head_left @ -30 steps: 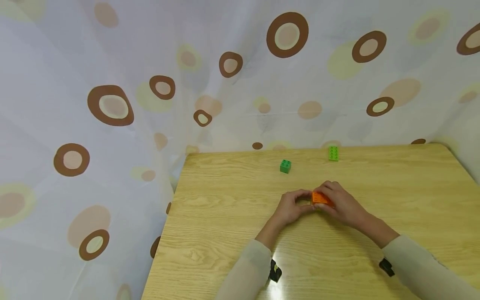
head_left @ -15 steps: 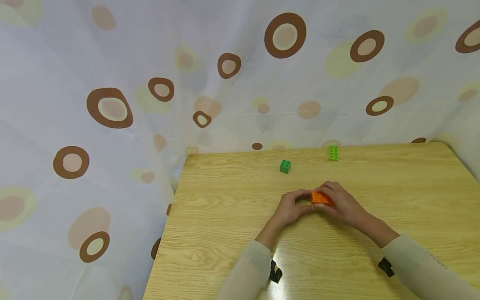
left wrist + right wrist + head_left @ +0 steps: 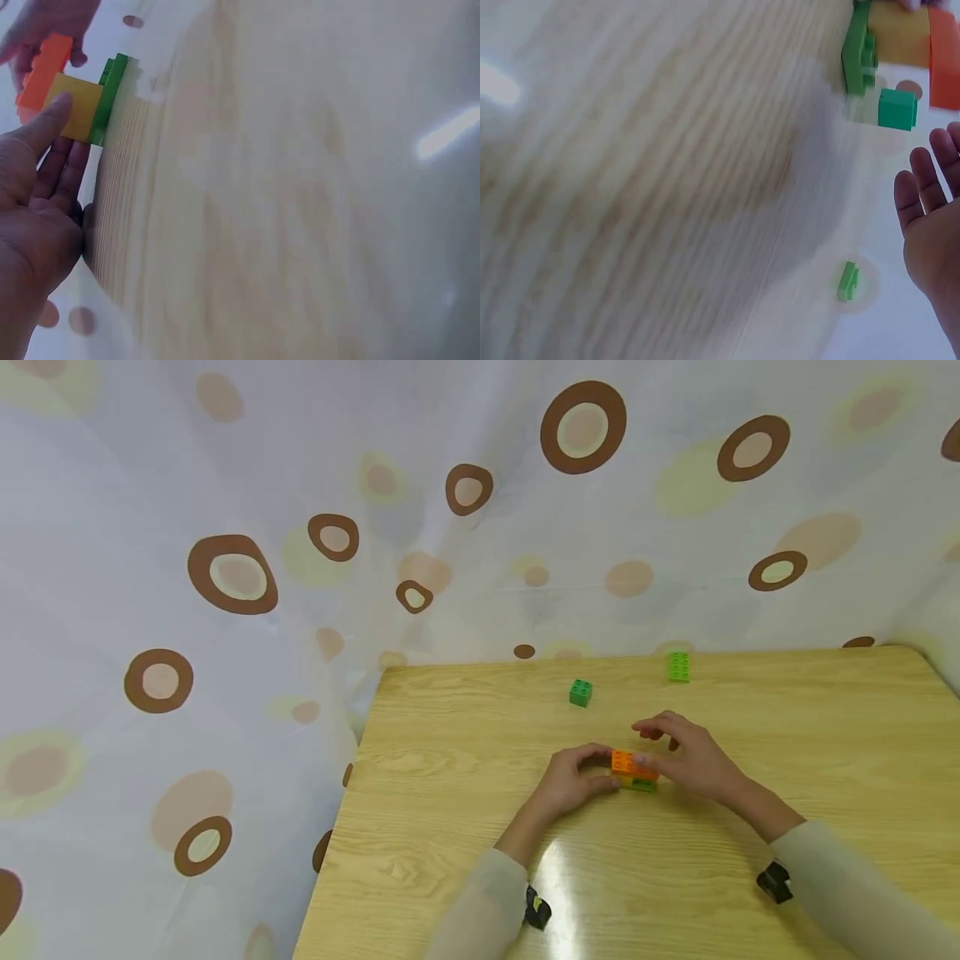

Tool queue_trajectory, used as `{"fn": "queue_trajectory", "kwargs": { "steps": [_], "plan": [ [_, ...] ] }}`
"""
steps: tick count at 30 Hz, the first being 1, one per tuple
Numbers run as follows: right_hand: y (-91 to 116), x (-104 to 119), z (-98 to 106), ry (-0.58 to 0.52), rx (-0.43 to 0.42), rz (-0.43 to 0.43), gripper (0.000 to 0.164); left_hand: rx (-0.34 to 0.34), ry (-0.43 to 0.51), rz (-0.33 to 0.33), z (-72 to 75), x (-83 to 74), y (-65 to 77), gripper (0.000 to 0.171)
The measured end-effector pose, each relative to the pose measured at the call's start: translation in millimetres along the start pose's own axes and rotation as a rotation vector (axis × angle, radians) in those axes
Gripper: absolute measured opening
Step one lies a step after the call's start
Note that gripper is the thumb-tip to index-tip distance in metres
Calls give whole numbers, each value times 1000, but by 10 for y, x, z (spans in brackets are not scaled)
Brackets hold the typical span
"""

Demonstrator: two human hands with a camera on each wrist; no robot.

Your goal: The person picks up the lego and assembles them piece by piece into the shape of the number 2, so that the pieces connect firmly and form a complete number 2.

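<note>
A small stack of toy building bricks stands on the wooden table: a flat green brick (image 3: 642, 785) at the bottom, a yellow brick (image 3: 81, 106) in the middle, an orange brick (image 3: 622, 763) on top, its right part overhanging the green one. My left hand (image 3: 564, 783) pinches the stack's left end, thumb on the yellow brick in the left wrist view. My right hand (image 3: 693, 762) is at the right end with fingers spread off the bricks. Its thumb overlaps the orange brick in the head view; whether they touch I cannot tell.
Behind the hands lies a dark green square brick (image 3: 581, 692). Farther back, near the table's rear edge, is a light green brick (image 3: 678, 667). A white patterned cloth (image 3: 480, 552) hangs along the back and left of the wooden table (image 3: 435, 810).
My right hand has let go of the orange brick and lifted its fingers away to the right. The left hand keeps its hold, and the stack has shifted slightly left in view.
</note>
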State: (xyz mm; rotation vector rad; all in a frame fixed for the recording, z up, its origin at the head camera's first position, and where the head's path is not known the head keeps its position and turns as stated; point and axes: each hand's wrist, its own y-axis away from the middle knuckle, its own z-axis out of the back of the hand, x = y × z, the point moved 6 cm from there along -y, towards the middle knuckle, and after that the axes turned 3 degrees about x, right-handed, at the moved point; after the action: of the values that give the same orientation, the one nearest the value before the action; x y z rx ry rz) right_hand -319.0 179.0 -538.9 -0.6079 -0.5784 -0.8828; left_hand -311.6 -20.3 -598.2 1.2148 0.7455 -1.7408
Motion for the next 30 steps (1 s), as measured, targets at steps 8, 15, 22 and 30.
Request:
{"fn": "queue_trajectory", "kwargs": {
  "steps": [8, 15, 22, 30],
  "plan": [
    [-367, -209, 26, -88, -11, -113, 46, -3, 31, 12, 248, 102, 157, 40],
    [-784, -339, -147, -123, 40, -189, 69, 5, 79, 11, 276, 126, 193, 39],
    [-984, -427, -350, -135, 57, -206, 70, 22, 77, 4, 267, 132, 230, 36],
    [-1122, -416, -447, -128, 49, -174, 68, 52, 23, -42, 316, 85, 239, 37]
  ]
}}
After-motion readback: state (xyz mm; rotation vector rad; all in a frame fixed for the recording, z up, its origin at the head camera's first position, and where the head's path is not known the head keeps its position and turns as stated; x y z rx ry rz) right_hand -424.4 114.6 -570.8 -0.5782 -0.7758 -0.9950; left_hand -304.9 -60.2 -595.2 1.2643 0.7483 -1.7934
